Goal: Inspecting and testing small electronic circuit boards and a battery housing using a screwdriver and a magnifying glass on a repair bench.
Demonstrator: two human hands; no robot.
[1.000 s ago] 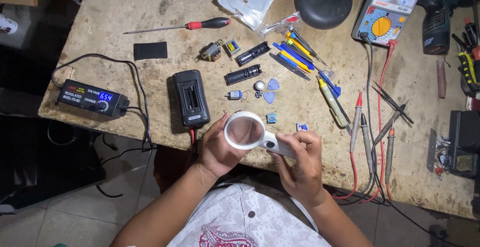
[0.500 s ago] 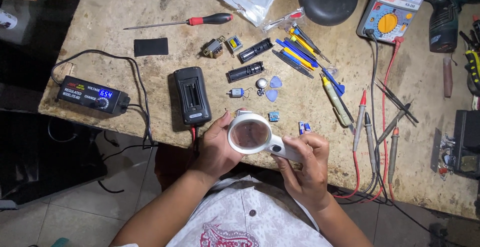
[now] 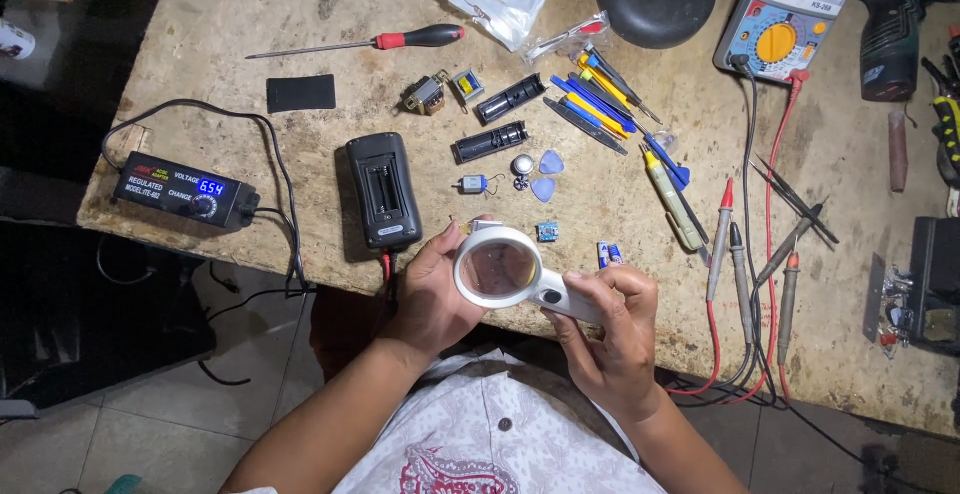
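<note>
Two hands hold a white magnifying glass [image 3: 500,270] over the near edge of the counter [image 3: 250,14]. The right hand [image 3: 610,329] has its fingers [image 3: 628,284] closed around the white handle. The left hand [image 3: 432,289] cups the round rim from the other side, with its fingers curled and touching the rim. Whether something small sits behind the lens cannot be told.

Just beside the left hand lies a black device with an open back [image 3: 382,190]. A black power box with a blue number screen [image 3: 185,189] sits at the left edge, with a black cable looping from it. Near the lens lie a small motor [image 3: 472,184], a round silver button cell [image 3: 523,164], two blue picks [image 3: 546,174] and a tiny blue board [image 3: 547,231]. Further back lie a red-handled screwdriver [image 3: 400,40], two black tubes [image 3: 498,122] and a bunch of blue and yellow tools [image 3: 600,104]. A meter with a yellow dial [image 3: 785,14] stands at the far right, and its red and black probes [image 3: 735,254] lie beside the right hand.
</note>
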